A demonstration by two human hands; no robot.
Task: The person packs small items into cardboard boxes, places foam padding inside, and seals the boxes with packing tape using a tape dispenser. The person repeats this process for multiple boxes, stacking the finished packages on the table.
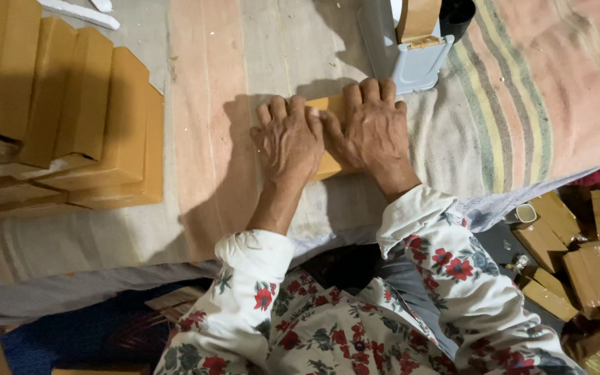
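Striped blanket [522, 90], small box [328, 105] under both hands (flat).

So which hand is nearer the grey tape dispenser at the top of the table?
The right hand. Its fingertips lie just below the grey tape dispenser, nearly touching its base. The left hand rests farther left, both pressing the small brown box.

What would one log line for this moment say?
left hand flat on small tan box | right hand flat on it | striped cloth beneath | tan box stack left
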